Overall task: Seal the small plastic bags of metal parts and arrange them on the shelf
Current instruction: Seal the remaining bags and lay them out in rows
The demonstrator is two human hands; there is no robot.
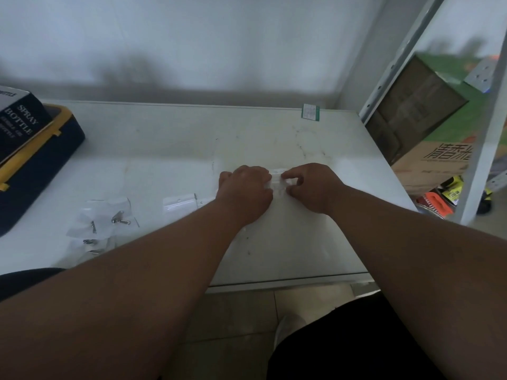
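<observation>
Scanning from the left, I see a dark box (19,119) at the bench (164,149) edge, then loose bags of metal parts (101,223). My left hand (244,193) and right hand (312,187) meet mid-bench, fingers (288,175) curled, pinching a small clear bag (277,178) between them. Bare bench lies beyond; a metal shelf (477,165) stands right.

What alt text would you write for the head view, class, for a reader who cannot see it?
Both hands, left and right, pinch a small clear bag on a white table. More bags of metal parts lie to the left, and a metal shelf stands right.
</observation>
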